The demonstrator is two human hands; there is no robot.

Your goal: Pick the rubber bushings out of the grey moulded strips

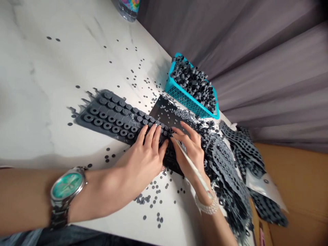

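A grey rubber sheet (107, 114) studded with ring-shaped pieces lies on the white marble table (38, 85). My left hand (143, 160), with a teal-faced wristwatch (67, 186), rests its extended fingers flat on the sheet's right end. My right hand (191, 150), with a pearl bracelet, pinches a thin white stick (192, 164) whose tip touches the sheet beside my left fingertips. A black plate (166, 112) dotted with small grey discs lies under and behind the hands.
A teal basket (184, 97) full of grey rubber rings stands behind the plate. Several punched-out rubber sheets (230, 160) pile at the right table edge. Small dark discs (151, 198) are scattered over the table. A bottle base (128, 8) stands at the far edge.
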